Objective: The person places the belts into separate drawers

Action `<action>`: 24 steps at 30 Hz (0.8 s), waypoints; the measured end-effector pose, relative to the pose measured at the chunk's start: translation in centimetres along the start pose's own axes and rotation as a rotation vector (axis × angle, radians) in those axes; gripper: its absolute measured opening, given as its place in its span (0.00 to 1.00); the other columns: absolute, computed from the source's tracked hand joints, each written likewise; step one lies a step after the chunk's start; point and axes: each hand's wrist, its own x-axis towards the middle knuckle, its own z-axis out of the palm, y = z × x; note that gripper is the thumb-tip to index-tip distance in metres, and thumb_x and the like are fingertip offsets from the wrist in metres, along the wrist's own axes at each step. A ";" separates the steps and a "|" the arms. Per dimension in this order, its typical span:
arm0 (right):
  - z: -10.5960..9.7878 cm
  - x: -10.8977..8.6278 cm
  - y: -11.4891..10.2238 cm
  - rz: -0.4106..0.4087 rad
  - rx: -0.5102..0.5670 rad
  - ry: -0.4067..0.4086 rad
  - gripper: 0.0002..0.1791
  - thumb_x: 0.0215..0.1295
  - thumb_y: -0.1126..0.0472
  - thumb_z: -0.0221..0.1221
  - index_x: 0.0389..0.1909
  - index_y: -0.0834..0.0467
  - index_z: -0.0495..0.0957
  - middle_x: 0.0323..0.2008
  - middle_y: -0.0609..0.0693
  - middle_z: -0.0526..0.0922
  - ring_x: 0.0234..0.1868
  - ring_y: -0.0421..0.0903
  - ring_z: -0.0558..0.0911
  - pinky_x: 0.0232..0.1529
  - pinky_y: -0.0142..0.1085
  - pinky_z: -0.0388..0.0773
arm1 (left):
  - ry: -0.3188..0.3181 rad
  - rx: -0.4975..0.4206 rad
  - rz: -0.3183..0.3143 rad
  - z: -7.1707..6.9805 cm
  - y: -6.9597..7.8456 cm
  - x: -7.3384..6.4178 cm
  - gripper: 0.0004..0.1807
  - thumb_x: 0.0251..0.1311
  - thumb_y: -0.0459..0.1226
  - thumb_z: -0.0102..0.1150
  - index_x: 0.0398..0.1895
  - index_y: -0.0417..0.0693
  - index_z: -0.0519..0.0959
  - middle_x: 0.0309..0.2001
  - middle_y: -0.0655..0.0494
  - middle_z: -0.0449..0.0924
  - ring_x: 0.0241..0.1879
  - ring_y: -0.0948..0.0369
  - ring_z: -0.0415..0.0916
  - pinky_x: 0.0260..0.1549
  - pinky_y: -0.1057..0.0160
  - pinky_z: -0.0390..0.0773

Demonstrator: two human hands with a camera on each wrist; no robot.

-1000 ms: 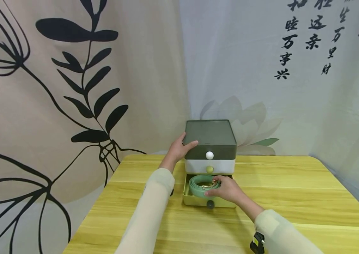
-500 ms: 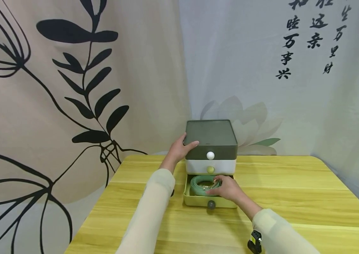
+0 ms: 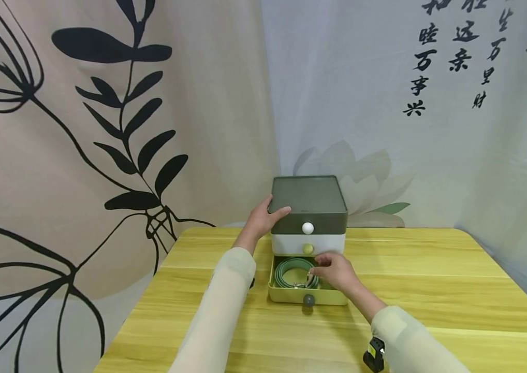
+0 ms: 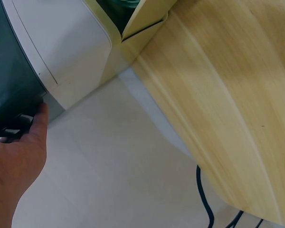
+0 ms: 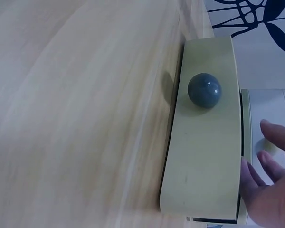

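A rolled green belt [image 3: 280, 274] with a metal buckle lies in the pulled-out yellow-green bottom drawer [image 3: 287, 296] of a small desktop drawer unit [image 3: 307, 194]. My right hand [image 3: 336, 270] hovers at the drawer's right side, thumb close to the buckle; whether it touches the buckle is unclear. In the right wrist view its fingers [image 5: 273, 168] are spread, with nothing seen between them. My left hand [image 3: 260, 220] rests on the unit's front left corner, thumb straight across the dark green top and the other fingers along the side, partly hidden.
Above the drawer sit a white tier [image 3: 287, 243] and a dark green tier [image 3: 287, 224], each with a round knob. A grey knob [image 3: 308, 300] marks the bottom drawer. The unit stands near the back edge of a wooden table [image 3: 431, 290], before a printed curtain [image 3: 226, 129].
The belt has settled lower and flatter into the drawer. My right thumb and fingers have come off its coil, shifting slightly up and right. The left hand stays in place.
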 end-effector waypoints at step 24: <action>0.3 -1.9 -1.2 0.025 0.077 0.024 0.23 0.62 0.60 0.68 0.55 0.66 0.79 0.51 0.59 0.83 0.49 0.53 0.81 0.46 0.45 0.80 | -0.008 0.014 0.006 0.0 -0.1 0.1 0.50 0.62 0.64 0.56 0.80 0.57 0.48 0.78 0.50 0.49 0.75 0.48 0.49 0.69 0.44 0.56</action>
